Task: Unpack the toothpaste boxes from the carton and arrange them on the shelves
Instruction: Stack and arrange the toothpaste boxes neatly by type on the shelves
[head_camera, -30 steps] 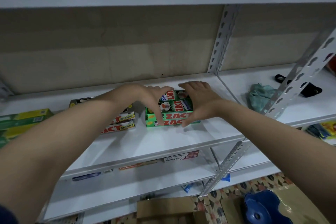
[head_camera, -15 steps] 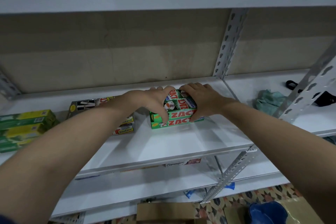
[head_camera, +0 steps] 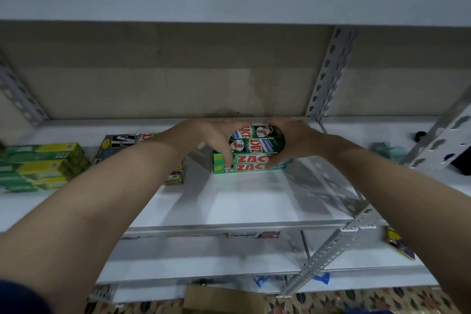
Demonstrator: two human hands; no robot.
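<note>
Now both hands clamp the stack: left hand [head_camera: 216,139] curls round its left end, right hand [head_camera: 293,141] round the right. Green toothpaste boxes [head_camera: 251,158] sit on the white shelf [head_camera: 254,201], long axis running left-right, "ZACT" faces forward. Light, stiff card, probably slick and crushable; end grips suit.

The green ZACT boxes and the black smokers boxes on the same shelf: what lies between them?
In the head view, only bare white shelf lies between the green ZACT boxes and the black smokers boxes; the left hand reaches across above it.
</note>
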